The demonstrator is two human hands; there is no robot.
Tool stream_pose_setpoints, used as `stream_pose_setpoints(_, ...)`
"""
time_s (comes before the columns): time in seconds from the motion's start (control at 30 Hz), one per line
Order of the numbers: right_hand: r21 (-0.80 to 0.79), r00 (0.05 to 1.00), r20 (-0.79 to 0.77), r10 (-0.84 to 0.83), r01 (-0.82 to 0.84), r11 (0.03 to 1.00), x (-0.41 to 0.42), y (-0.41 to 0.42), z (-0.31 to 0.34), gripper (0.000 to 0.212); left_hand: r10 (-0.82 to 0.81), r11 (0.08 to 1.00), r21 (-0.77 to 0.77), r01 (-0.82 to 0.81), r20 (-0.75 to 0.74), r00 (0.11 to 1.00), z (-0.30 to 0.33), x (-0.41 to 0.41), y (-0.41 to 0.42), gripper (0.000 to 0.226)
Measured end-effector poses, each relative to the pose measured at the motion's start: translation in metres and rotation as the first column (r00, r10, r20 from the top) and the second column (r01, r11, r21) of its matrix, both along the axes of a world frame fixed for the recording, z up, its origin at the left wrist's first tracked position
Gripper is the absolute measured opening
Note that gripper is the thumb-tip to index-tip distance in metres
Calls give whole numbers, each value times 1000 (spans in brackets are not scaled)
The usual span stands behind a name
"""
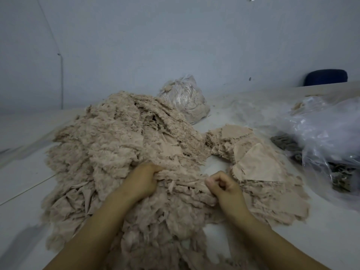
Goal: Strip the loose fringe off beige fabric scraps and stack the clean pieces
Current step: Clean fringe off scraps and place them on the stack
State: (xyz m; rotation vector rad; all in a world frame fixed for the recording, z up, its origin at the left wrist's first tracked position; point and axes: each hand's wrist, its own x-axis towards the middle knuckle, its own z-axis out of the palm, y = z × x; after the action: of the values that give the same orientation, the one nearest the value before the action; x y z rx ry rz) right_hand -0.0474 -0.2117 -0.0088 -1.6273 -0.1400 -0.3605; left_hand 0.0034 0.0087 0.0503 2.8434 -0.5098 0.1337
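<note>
A big heap of frayed beige scraps [109, 141] covers the middle of the white table [23, 172]. Across its near side runs a bunched strip of beige fabric [183, 182], held at both ends. My left hand [143, 180] grips the strip's left end with curled fingers. My right hand [222, 187] pinches the right end, thumb against curled fingers. To the right lies a flatter stack of cleaner beige pieces [259, 162], a smooth piece on top.
A tied clear bag of beige scraps [185, 98] stands behind the heap. A large clear plastic bag [327, 137] with dark scraps [284, 143] lies at the right. A blue chair back [327, 77] shows beyond the table; a wall runs close behind.
</note>
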Motion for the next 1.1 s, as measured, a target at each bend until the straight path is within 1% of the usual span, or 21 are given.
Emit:
stream_pose_setpoints(0.1, 68, 986, -115, 118, -110, 992, 0, 2, 2, 12, -62, 995, -70, 65, 50, 997, -1, -1, -8, 11)
stream_pose_setpoints(0.17, -2, 968, -203, 147, -151, 989, 1, 7, 3, 14, -136, 984, -109, 143, 73, 988, -1, -3, -18, 19)
stream_pose_setpoints(0.23, -122, 979, -187, 78, -102, 987, 4, 12, 6, 14, -169, 973, -141, 182, 99, 981, 1, -3, -20, 24)
stream_pose_setpoints(0.3, -130, 989, -150, -20, 1, 991, 6, 9, 11, 24, -51, 979, -194, 69, 93, 994, 2, 1, -13, 28)
stream_pose_setpoints(0.4, -32, 990, -126, -62, 58, 998, 7, -6, 17, 22, 206, 937, -287, -202, -16, 978, 3, 11, 6, 25)
stream_pose_setpoints(0.43, -16, 990, -132, -46, 44, 999, 6, -10, 18, 22, 199, 939, -283, -194, -11, 980, 1, 11, 6, 24)
stream_pose_setpoints(0.5, 14, 990, -142, -7, 9, 1000, 5, -12, 20, 28, 43, 967, -255, -30, 42, 998, 0, 10, -2, 10)
stream_pose_setpoints(0.53, 32, 989, -144, 14, -9, 999, 5, -12, 19, 30, -65, 970, -233, 74, 46, 997, 0, 6, -12, 22)
stream_pose_setpoints(0.57, 52, 989, -142, 39, -32, 998, 4, -10, 20, 28, -159, 950, -268, 157, 13, 987, -2, 3, -23, 44)
stream_pose_setpoints(0.63, 82, 985, -131, 109, -99, 992, 1, -6, 25, 19, -260, 860, -483, 163, -141, 955, 2, -4, -48, 77)
stream_pose_setpoints(0.67, 80, 982, -126, 137, -128, 989, -1, -5, 26, 17, -284, 805, -580, 124, -194, 939, 4, -5, -58, 83)
stream_pose_setpoints(0.7, 73, 981, -120, 155, -147, 986, -3, -4, 28, 18, -298, 771, -630, 95, -224, 928, 6, -4, -66, 79)
stream_pose_setpoints(0.73, 73, 980, -115, 160, -152, 986, -3, -5, 29, 21, -322, 742, -665, 91, -234, 917, 7, -2, -70, 62)
stream_pose_setpoints(0.8, 92, 980, -132, 147, -136, 986, -2, -9, 27, 18, -371, 695, -710, 112, -221, 902, 8, 0, -75, 9)
stream_pose_setpoints(0.87, 92, 967, -187, 171, -156, 984, -1, -15, 26, 7, -376, 681, -720, 136, -183, 908, 9, 1, -77, 20)
stream_pose_setpoints(0.93, 25, 943, -229, 242, -243, 970, -1, -17, 25, 5, -267, 715, -691, 107, -128, 955, 12, 3, -78, 26)
stream_pose_setpoints(0.97, -18, 935, -240, 260, -272, 962, -1, -18, 26, 7, -151, 724, -688, 49, -88, 985, 13, 6, -76, 26)
stream_pose_setpoints(1.0, -50, 937, -239, 256, -275, 960, 0, -19, 25, 10, -11, 693, -720, -41, -68, 998, 16, 10, -71, 27)
stream_pose_setpoints(1.03, -75, 944, -233, 235, -259, 963, -1, -22, 25, 14, 106, 618, -777, -120, -69, 992, 19, 13, -66, 29)
stream_pose_setpoints(1.07, -83, 952, -218, 214, -237, 968, 0, -25, 24, 17, 176, 549, -820, -160, -74, 982, 21, 17, -59, 33)
stream_pose_setpoints(1.1, -78, 959, -207, 195, -215, 973, 0, -27, 24, 17, 190, 526, -834, -166, -75, 979, 21, 20, -54, 35)
